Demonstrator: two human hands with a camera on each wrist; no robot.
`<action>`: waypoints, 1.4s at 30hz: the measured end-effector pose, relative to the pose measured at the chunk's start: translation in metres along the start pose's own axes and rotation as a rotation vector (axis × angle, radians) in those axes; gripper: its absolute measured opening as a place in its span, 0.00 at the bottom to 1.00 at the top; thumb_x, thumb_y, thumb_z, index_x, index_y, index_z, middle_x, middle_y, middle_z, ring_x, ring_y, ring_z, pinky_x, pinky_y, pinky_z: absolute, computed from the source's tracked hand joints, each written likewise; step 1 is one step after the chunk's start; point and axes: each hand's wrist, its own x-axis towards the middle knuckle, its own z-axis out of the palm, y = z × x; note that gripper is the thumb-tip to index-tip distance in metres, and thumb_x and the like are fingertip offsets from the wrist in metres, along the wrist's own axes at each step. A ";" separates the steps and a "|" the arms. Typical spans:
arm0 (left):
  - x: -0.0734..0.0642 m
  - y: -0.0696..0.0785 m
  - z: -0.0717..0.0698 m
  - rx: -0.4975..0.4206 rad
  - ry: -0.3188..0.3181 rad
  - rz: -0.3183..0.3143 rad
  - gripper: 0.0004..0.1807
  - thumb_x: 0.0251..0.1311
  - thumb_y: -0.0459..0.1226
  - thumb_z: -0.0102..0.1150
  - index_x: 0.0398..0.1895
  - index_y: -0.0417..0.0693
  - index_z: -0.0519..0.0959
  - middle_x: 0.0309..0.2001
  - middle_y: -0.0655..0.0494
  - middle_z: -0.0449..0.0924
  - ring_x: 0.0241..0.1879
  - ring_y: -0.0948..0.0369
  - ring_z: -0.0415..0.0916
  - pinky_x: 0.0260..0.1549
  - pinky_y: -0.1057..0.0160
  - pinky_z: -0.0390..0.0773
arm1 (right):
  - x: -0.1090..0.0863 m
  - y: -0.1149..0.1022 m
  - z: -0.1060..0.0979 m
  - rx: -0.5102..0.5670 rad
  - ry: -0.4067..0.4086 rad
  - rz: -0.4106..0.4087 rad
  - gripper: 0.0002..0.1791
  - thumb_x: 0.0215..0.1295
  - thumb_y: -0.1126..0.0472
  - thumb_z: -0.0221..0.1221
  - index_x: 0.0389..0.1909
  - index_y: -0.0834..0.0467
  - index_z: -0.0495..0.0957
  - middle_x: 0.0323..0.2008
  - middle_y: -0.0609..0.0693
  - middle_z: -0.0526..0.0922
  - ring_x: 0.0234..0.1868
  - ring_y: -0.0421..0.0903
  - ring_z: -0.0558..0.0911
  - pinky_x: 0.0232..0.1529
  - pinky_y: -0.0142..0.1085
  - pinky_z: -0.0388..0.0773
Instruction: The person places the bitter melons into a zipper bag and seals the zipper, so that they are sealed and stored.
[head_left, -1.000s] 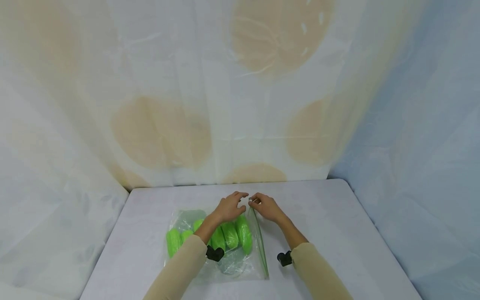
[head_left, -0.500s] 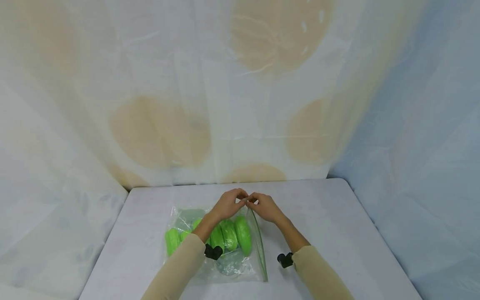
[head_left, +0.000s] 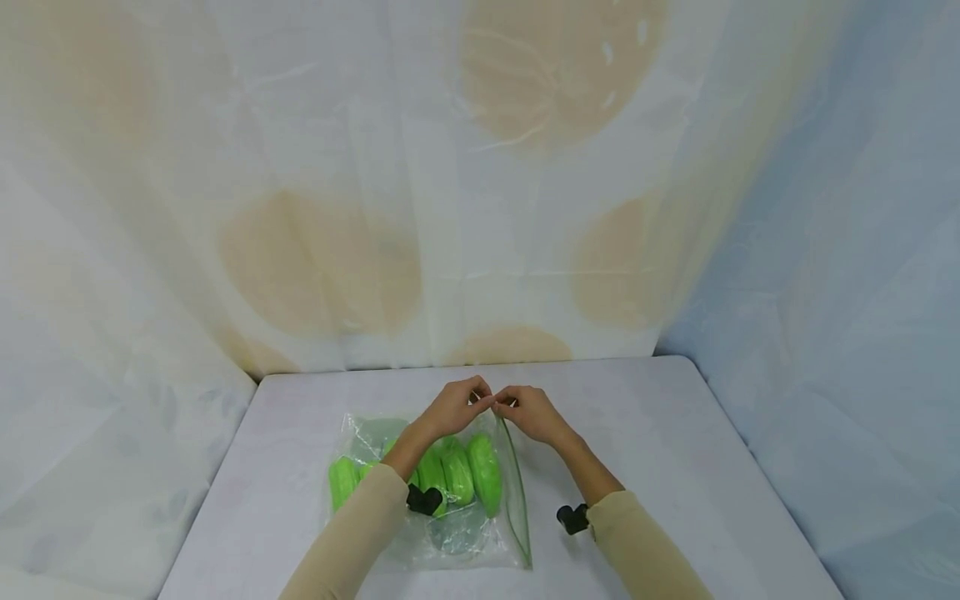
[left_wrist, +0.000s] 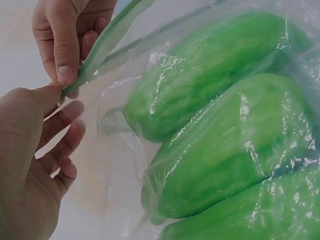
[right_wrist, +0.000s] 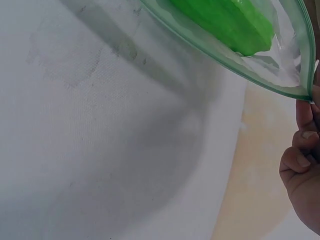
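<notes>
A clear plastic bag (head_left: 459,533) with a green zip edge (right_wrist: 220,61) lies on the table, several plump green vegetables (head_left: 484,475) inside it. They are long and rounded, one showing a short stem end (left_wrist: 116,121) through the plastic. At the far corner of the bag's mouth, my left hand (head_left: 456,408) pinches the edge between thumb and index finger. My right hand (head_left: 534,415) pinches the same corner from the other side, its fingertips against the left ones. The two sides of the mouth bow apart below this corner, in the right wrist view too.
The bag lies on a pale table (head_left: 645,467), with a patterned curtain (head_left: 495,250) behind its far edge. Bluish sheeting (head_left: 847,333) hangs on the right and whitish sheeting (head_left: 97,400) on the left. Each wrist wears a small black camera (head_left: 424,500).
The left hand, earlier apart from the corner with its fingers spread, has moved in and pinches it. The right hand stays at the corner. The bag's mouth has parted wider.
</notes>
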 end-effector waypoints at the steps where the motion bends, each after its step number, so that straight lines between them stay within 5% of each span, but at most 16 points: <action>1: 0.000 0.000 0.000 -0.001 -0.007 -0.001 0.08 0.74 0.43 0.53 0.46 0.51 0.79 0.42 0.53 0.85 0.40 0.61 0.80 0.39 0.60 0.79 | 0.000 0.001 0.000 -0.001 -0.001 0.006 0.12 0.72 0.54 0.59 0.48 0.55 0.86 0.39 0.45 0.86 0.39 0.41 0.82 0.38 0.37 0.79; 9: 0.000 -0.003 0.001 0.000 -0.006 0.020 0.07 0.73 0.41 0.54 0.46 0.51 0.79 0.40 0.49 0.86 0.36 0.60 0.80 0.36 0.61 0.77 | 0.002 0.005 0.001 -0.005 0.002 0.004 0.11 0.72 0.54 0.60 0.45 0.55 0.86 0.37 0.44 0.85 0.37 0.40 0.81 0.36 0.36 0.79; 19: 0.001 0.000 0.001 0.047 0.023 0.031 0.06 0.74 0.43 0.54 0.45 0.54 0.79 0.35 0.63 0.82 0.32 0.67 0.75 0.34 0.64 0.76 | 0.001 0.005 -0.001 0.020 -0.009 -0.012 0.09 0.73 0.54 0.58 0.45 0.53 0.83 0.35 0.43 0.83 0.35 0.40 0.79 0.33 0.36 0.77; 27: 0.000 -0.003 0.001 0.054 0.025 0.022 0.06 0.74 0.45 0.54 0.44 0.56 0.79 0.34 0.65 0.80 0.31 0.67 0.74 0.31 0.65 0.75 | -0.001 0.006 0.001 0.065 -0.022 -0.006 0.08 0.74 0.51 0.57 0.44 0.48 0.82 0.36 0.41 0.82 0.34 0.41 0.79 0.33 0.37 0.77; 35: 0.001 -0.002 0.004 0.239 0.073 0.058 0.08 0.73 0.48 0.53 0.43 0.60 0.79 0.33 0.69 0.82 0.26 0.71 0.70 0.36 0.60 0.72 | -0.003 0.009 0.004 0.076 -0.008 -0.020 0.06 0.73 0.53 0.58 0.41 0.49 0.81 0.34 0.42 0.82 0.32 0.42 0.78 0.30 0.38 0.76; 42: -0.001 0.000 0.005 0.254 0.083 0.054 0.07 0.73 0.48 0.53 0.44 0.61 0.79 0.36 0.69 0.83 0.25 0.70 0.68 0.41 0.53 0.67 | -0.006 0.011 0.004 0.074 -0.016 -0.014 0.05 0.73 0.52 0.57 0.39 0.47 0.79 0.34 0.42 0.81 0.30 0.42 0.77 0.28 0.36 0.74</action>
